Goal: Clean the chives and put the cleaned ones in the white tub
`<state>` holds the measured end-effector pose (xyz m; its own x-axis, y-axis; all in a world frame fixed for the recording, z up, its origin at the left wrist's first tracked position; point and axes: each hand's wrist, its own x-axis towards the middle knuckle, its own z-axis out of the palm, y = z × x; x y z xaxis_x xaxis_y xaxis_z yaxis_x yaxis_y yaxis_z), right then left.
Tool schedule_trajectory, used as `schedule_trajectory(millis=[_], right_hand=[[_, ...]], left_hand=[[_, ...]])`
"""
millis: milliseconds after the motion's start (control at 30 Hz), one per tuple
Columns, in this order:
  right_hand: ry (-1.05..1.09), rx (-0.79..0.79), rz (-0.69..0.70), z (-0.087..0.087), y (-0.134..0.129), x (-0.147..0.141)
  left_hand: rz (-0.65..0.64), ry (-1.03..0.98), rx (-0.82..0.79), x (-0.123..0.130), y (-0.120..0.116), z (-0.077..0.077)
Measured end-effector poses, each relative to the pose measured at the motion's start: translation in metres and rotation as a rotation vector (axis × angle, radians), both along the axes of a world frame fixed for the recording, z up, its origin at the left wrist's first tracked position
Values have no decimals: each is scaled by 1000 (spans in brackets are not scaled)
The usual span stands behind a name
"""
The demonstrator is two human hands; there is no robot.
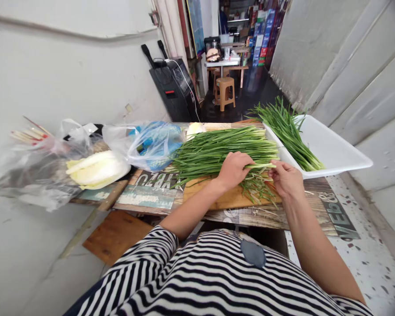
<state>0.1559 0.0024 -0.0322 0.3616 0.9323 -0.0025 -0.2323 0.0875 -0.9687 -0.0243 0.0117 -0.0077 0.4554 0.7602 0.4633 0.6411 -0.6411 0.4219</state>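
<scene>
Greens (213, 151) lie in a big heap on the worktop (161, 199), beside the white tub (335, 145). My left hand (234, 170) is curled round a few stalks (261, 166). My right hand (287, 179) pinches their pale ends, near the scraps (258, 186). I seem to be picking at the ends; another tug calls for a soft pinch.

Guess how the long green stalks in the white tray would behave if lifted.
The stalks would probably droop at their thin, leafy ends, which already spill past the rim of the tray. With no tie visible, the bunch might also slip apart.
</scene>
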Motion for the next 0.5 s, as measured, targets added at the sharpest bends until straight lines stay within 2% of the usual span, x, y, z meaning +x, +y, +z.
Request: schedule_trajectory(millis=[100,167,267,400,433,500], right_hand=[[-172,60,-180,1,-2,6],[-266,51,-177,3,-6,14],[-439,-1,-112,7,-14,27],[-730,153,79,14,-20,33],[-746,176,129,15,-21,32],[-652,123,201,17,-22,30]], left_hand=[[-8,111,78,-2,-2,-2],[-15,145,112,-5,-3,-5],[-29,157,153,-6,-3,-9],[-63,166,194,-7,-4,-10],[-72,168,202,-8,-4,-10],[-93,173,218,-8,-4,-9]])
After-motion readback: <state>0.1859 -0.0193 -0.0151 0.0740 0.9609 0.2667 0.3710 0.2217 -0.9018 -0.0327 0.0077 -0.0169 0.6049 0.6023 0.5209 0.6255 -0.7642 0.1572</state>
